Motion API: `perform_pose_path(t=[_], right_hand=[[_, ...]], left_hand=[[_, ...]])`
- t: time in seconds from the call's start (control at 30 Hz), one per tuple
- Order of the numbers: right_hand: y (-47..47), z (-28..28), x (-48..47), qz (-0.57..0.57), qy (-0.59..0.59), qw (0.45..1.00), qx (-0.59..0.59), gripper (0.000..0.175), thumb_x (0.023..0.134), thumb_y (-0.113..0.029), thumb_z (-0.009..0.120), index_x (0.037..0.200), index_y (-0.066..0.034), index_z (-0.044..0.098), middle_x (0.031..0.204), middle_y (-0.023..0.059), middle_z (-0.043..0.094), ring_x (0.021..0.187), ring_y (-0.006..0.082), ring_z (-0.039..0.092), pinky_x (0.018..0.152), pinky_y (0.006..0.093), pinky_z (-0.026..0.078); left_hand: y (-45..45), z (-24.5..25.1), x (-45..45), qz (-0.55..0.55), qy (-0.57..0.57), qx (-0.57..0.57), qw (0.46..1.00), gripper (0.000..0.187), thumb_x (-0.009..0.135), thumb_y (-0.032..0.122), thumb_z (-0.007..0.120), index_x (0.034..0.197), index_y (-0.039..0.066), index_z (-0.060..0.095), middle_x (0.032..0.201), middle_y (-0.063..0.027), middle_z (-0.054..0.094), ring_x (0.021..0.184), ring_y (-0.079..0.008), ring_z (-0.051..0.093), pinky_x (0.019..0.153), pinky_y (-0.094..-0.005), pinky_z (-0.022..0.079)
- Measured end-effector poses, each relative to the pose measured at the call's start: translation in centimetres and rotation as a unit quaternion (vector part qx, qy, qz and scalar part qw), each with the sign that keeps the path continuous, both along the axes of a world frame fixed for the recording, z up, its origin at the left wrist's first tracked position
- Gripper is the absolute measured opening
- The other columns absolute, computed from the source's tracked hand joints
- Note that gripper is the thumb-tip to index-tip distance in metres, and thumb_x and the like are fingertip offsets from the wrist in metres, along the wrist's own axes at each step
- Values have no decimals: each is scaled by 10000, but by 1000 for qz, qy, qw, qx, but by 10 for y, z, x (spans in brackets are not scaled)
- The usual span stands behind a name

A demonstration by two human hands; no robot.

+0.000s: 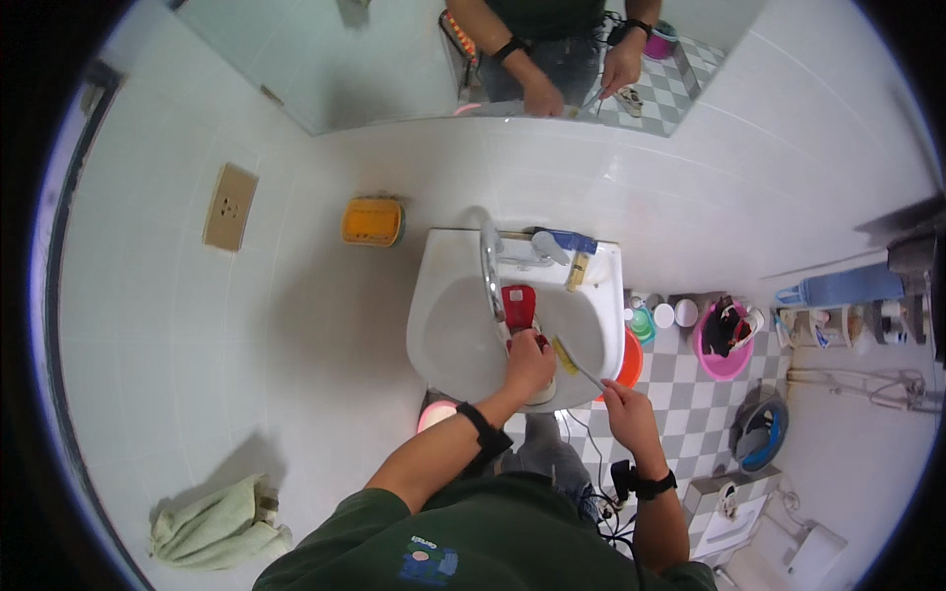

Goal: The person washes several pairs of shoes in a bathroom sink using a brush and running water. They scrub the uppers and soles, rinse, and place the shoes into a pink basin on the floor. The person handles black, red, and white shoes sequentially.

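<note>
A shoe with a red tongue (519, 306) and a pale toe lies over the white washbasin (452, 343), its toe near the front rim. My left hand (528, 363) is shut on the middle of it, hiding much of the upper. In my right hand (630, 415) is the thin handle of a scrubbing brush (565, 356). Its yellow bristles are beside the shoe's right side; whether they touch it I cannot tell. The curved chrome faucet spout (489, 270) reaches over the basin just left of the tongue.
On the basin's back ledge are a faucet lever (550, 247), a blue packet (575, 241) and a yellowish wooden-looking brush (577, 272). An orange bucket (630, 360) stands below, right of the basin. Farther right, a pink basin (723, 363) holds shoes. Dark cables (613, 510) hang near my right forearm.
</note>
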State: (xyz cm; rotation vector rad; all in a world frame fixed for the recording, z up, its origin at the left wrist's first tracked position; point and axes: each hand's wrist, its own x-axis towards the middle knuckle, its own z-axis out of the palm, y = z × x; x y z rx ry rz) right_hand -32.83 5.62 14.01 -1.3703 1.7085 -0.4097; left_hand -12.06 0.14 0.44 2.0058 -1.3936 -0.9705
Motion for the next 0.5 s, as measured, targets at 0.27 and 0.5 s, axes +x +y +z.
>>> perform_pose_path(t=[0.27,0.5], right_hand=[[48,-15,-30,-182,-111,977,27,340,1032,-177,580,1275,43,673,849,123,736,794,133,661,736,328,524],[53,-29,-21,-194,-187,963,-21,331,1050,-178,588,1295,32,663,771,10,636,723,62,546,655,271,470]], left_hand=[[-53,-87,15,34,206,371,905,492,865,292,703,1194,-69,651,1149,-232,691,990,-343,701,803,-472,536],[-53,-44,70,-131,256,300,910,302,789,34,627,1082,12,696,897,-126,721,885,-261,704,653,-423,538]])
